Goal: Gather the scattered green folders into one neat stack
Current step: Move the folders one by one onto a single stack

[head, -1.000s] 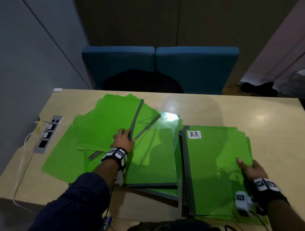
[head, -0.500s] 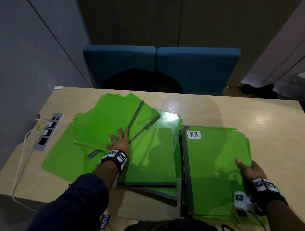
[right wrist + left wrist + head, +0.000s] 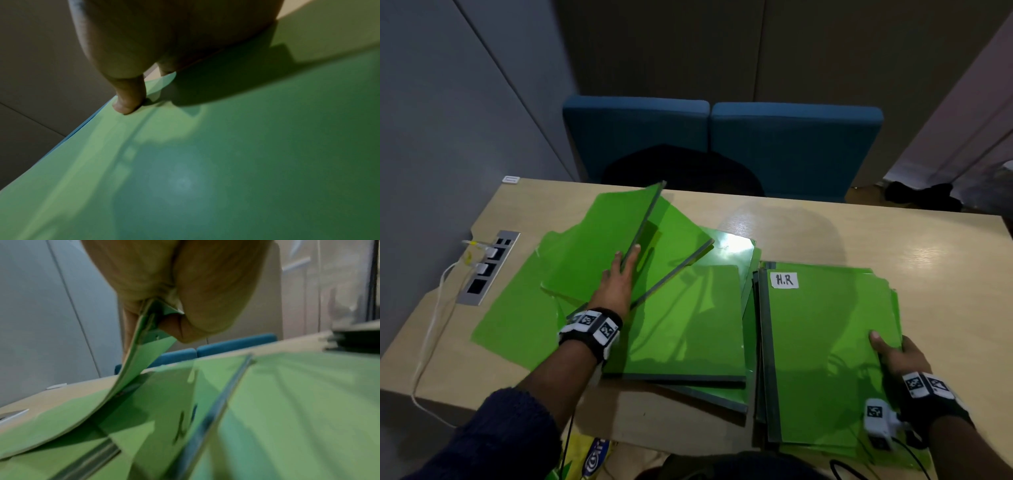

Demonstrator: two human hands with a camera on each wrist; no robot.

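On the tabletop [image 3: 825, 233], a socket strip [image 3: 488, 267] sits at the left edge. Beside it lie scattered folders [image 3: 681, 318]; the left hand [image 3: 616, 284] pinches the spine edge of one folder [image 3: 599, 246], tilting it up off the pile. To the right sits the stack [image 3: 825, 342], its top labelled "H.R"; the right hand [image 3: 897, 356] grips its right edge, thumb on top.

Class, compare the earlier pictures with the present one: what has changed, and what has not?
The left hand has gripped the spine edge of the top scattered green plastic folder and tilted it up. The right hand stays on the labelled green folder stack; other folders unmoved.
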